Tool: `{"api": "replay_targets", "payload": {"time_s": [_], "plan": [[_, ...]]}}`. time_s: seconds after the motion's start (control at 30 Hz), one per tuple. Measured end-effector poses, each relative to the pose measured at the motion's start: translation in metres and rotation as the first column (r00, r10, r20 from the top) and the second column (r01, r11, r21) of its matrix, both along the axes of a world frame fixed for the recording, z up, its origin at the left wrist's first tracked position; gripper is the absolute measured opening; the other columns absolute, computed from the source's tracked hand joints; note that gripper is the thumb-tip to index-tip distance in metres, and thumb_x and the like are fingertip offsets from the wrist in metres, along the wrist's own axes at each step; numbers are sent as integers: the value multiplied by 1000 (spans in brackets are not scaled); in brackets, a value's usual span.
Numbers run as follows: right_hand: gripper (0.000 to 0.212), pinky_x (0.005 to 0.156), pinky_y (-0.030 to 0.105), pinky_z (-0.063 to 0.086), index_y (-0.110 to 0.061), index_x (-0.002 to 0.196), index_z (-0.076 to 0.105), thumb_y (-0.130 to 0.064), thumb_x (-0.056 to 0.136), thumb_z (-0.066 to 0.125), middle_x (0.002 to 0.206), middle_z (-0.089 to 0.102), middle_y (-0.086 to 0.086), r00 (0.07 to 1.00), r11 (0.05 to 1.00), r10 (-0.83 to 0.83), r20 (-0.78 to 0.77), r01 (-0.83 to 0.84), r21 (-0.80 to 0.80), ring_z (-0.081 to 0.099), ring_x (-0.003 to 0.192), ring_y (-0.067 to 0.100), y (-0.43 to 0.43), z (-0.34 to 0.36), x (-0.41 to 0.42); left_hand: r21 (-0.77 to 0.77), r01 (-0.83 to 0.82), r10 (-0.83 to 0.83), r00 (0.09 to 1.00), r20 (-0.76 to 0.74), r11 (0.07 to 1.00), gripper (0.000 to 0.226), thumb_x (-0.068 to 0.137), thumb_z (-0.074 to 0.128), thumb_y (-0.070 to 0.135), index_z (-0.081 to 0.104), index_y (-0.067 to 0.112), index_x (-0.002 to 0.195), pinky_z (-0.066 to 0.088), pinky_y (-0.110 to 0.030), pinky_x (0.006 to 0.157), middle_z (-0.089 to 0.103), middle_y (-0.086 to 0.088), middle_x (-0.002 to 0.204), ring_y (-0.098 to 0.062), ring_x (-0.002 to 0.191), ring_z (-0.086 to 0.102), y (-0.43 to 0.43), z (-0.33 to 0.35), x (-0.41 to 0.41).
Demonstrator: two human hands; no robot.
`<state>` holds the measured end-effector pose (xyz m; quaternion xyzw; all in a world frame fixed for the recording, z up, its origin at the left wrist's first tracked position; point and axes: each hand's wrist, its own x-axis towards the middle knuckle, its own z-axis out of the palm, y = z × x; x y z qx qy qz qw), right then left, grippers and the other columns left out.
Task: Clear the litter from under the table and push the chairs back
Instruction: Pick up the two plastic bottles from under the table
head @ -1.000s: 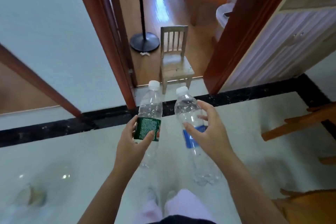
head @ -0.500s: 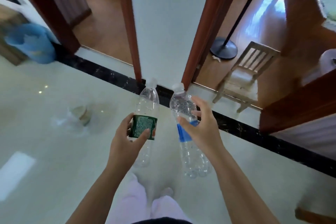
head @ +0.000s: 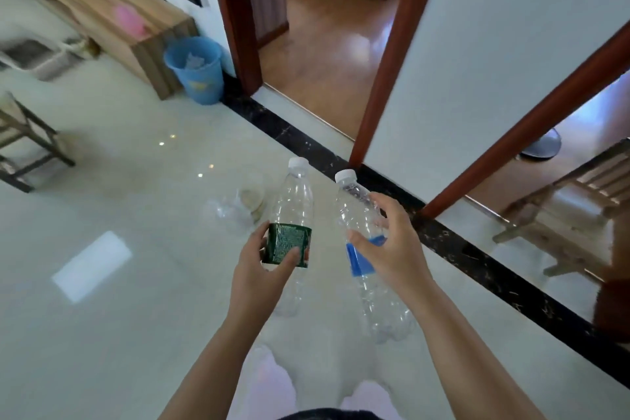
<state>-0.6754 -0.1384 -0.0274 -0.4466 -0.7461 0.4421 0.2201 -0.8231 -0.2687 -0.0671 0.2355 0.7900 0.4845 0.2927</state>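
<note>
Green-label bottle [head: 292, 215] left, blue-label bottle [head: 364, 235] right; print unreadable.

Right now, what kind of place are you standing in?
It looks like a room in a home. There is a shiny tiled floor, a wooden cabinet with a blue wastebasket beside it, and doorways leading to rooms with wood floors.

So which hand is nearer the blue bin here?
Left. The left hand, gripping the green-label bottle, sits on the blue bin's side; the right hand, holding the blue-label bottle, is farther away.
</note>
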Motion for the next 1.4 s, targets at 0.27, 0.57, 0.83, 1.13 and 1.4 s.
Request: {"api": "replay_targets", "payload": {"time_s": [0.27, 0.57, 0.83, 1.13, 1.4], "plan": [[60, 84, 23, 42, -32, 130, 38, -30, 79, 68, 128, 41, -14, 996, 994, 85, 9, -84, -65, 48, 106, 7, -7, -26, -133, -64, -203, 203, 979, 2, 977, 56, 80, 68, 25, 43, 28, 130, 41, -26, 78, 56, 3, 111, -15, 96, 57, -25, -22, -130], [60, 88, 23, 40, -29, 129, 38, -22, 79, 69, 121, 39, -15, 999, 992, 49, 21, -46, -122, 45, 108, 4, 67, -82, -245, -196, -291, 288, 957, -43, 936, 58, 81, 67, 28, 41, 25, 133, 39, -24, 75, 51, 5, 109, -15, 94, 54, 31, -70, -244], [59, 81, 19, 39, -26, 130, 37, -22, 79, 67, 126, 40, -7, 997, 979, -12, 70, 26, -204, 45, 106, 4, 131, -160, -336, -291, -313, 326, 945, -5, 904, 58, 80, 67, 30, 40, 26, 131, 40, -27, 74, 54, 4, 110, -16, 94, 56, 93, -142, -325], [59, 81, 25, 41, -25, 129, 37, -21, 78, 68, 122, 36, -7, 991, 961, -34, 129, 68, -268, 46, 101, 7, 179, -287, -413, -405, -244, 296, 953, 70, 881, 47, 81, 67, 28, 45, 28, 122, 40, -26, 69, 58, 5, 102, -15, 87, 58, 131, -268, -391], [63, 82, 25, 38, -19, 131, 36, -22, 77, 70, 130, 39, 1, 975, 914, -12, 222, 101, -392, 47, 101, 11, 175, -425, -463, -461, -201, 277, 955, 102, 864, 47, 81, 66, 33, 45, 27, 123, 37, -20, 59, 52, 20, 87, 0, 78, 56, 155, -385, -441]]}}
